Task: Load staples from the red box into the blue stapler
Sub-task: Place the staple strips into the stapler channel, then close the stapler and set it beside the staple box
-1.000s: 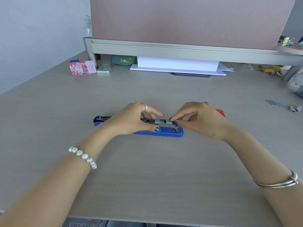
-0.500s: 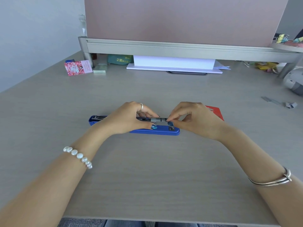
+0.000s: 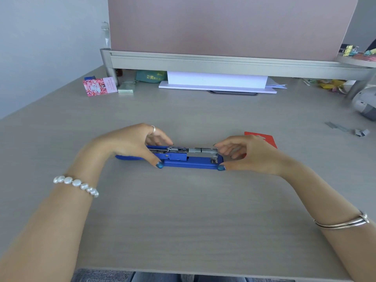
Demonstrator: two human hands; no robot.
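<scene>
The blue stapler (image 3: 191, 162) lies flat and opened out on the desk, its metal magazine (image 3: 200, 151) facing up with a strip of staples in the channel. My left hand (image 3: 130, 143) grips the stapler's left part, thumb on the near edge and fingers behind. My right hand (image 3: 250, 155) is at the stapler's right end, thumb touching the blue base, fingers loosely curled and apart just off the magazine tip. The red staple box (image 3: 264, 138) lies behind my right hand, partly hidden.
Loose staple strips (image 3: 345, 130) lie at the right. A pink card box (image 3: 99, 86), a small pale box (image 3: 126, 88) and a white paper stack (image 3: 215, 82) sit at the back under the partition. A grey device (image 3: 366, 104) is at the far right edge.
My right fingers have lifted off the magazine tip and spread, leaving the staple strip lying in the channel. My left hand has slid left, uncovering more of the magazine.
</scene>
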